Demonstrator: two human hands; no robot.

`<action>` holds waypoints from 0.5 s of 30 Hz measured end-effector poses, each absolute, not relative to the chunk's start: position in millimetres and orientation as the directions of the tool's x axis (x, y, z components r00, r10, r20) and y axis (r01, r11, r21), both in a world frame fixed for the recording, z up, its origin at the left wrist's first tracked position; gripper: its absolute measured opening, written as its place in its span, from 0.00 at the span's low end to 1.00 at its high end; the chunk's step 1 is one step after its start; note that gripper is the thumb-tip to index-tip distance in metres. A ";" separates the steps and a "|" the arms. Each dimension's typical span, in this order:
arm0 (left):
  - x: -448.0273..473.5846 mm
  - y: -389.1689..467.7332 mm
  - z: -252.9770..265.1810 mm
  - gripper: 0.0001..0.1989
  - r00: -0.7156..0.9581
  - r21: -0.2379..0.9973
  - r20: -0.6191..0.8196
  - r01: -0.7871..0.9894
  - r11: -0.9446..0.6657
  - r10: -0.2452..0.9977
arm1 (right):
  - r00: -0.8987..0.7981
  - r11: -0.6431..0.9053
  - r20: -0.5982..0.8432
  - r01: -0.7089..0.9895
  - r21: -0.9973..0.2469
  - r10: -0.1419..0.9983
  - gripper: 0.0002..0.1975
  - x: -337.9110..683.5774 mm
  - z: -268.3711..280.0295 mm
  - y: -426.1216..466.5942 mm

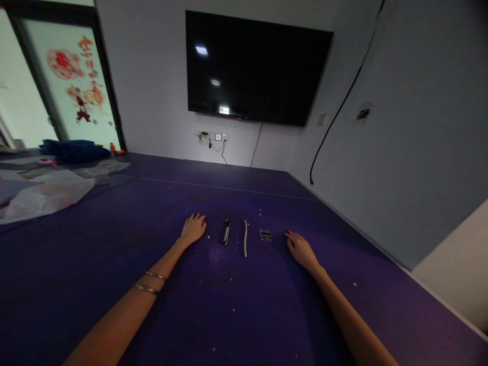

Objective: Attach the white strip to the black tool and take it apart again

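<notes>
Presently, the pale stick (245,240) lies between a black-and-white tool (226,234) and a small dark piece (265,235) on the purple surface (259,315), all apart; left hand (193,227) and right hand (301,249) rest empty, loosely extended, outside them; handling appears unstarted.

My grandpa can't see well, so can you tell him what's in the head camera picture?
A person's left hand and right hand rest palm-down on a purple surface. Between them lie a slim black-and-silver tool, a pale curved stick and a small dark rectangular piece. A black TV hangs on the wall beyond.
</notes>
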State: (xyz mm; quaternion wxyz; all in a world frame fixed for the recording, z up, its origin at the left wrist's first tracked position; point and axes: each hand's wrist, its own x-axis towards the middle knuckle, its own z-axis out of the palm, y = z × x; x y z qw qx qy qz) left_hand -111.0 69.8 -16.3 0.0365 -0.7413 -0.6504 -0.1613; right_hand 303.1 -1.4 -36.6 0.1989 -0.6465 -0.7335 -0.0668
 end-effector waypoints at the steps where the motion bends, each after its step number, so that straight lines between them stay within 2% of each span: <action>1: -110.7 68.9 -15.3 0.22 0.102 0.163 0.290 0.975 -0.154 0.952 | -0.086 0.159 0.384 0.974 -0.162 0.919 0.21 303.3 -37.0 -1.2; 5: -108.6 62.6 -6.2 0.19 0.083 0.210 0.310 0.966 -0.153 0.947 | -0.078 0.165 0.403 0.968 -0.187 0.912 0.20 303.0 -37.7 -1.8; 9: -99.8 53.7 9.4 0.14 -0.030 0.282 0.421 0.954 -0.099 0.907 | -0.055 0.158 0.410 0.962 -0.222 0.911 0.20 301.1 -36.6 -2.9; 11: -91.1 50.5 16.5 0.13 -0.036 0.305 0.442 0.945 -0.113 0.897 | -0.048 0.152 0.411 0.963 -0.224 0.910 0.19 300.8 -36.6 -2.5; 12: -85.6 49.5 19.2 0.13 -0.011 0.321 0.418 0.937 -0.136 0.908 | -0.047 0.150 0.411 0.963 -0.223 0.910 0.19 300.9 -36.9 -2.0; 15: -66.2 48.6 22.7 0.12 0.045 0.398 0.214 0.908 -0.129 0.976 | -0.048 0.149 0.407 0.964 -0.221 0.912 0.19 301.9 -38.5 -0.2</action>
